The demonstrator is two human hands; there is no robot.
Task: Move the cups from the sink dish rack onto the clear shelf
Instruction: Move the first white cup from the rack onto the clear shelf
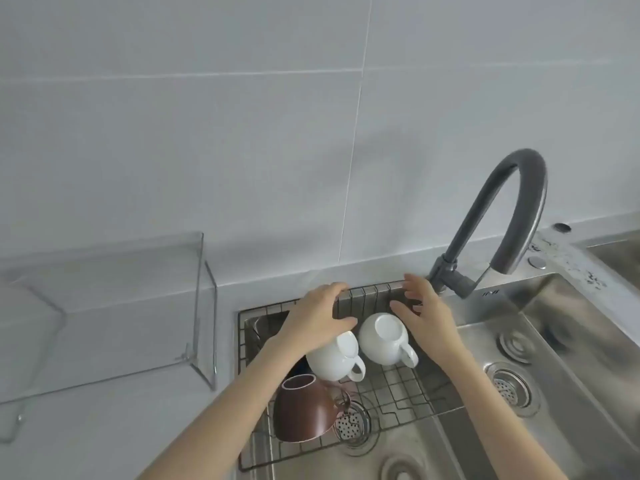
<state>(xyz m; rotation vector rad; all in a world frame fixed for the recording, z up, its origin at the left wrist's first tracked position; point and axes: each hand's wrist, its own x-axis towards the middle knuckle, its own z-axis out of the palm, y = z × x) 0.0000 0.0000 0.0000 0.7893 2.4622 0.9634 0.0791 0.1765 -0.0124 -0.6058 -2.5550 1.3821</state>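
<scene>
A wire dish rack [408, 396] sits over the left part of the steel sink. Upside down in it are two white cups, one on the left [332, 358] and one on the right [384, 337], and a brown cup [304, 410] in front. My left hand [318, 317] hovers over the left white cup with fingers spread, touching or nearly touching its top. My right hand [422, 310] is open beside the right white cup, near the rack's back rim. The clear shelf [114, 303] stands on the counter to the left, with nothing on it.
A grey arched faucet [505, 216] rises right behind my right hand. The sink basin with two drains [512, 386] lies to the right. A tiled wall runs behind the counter.
</scene>
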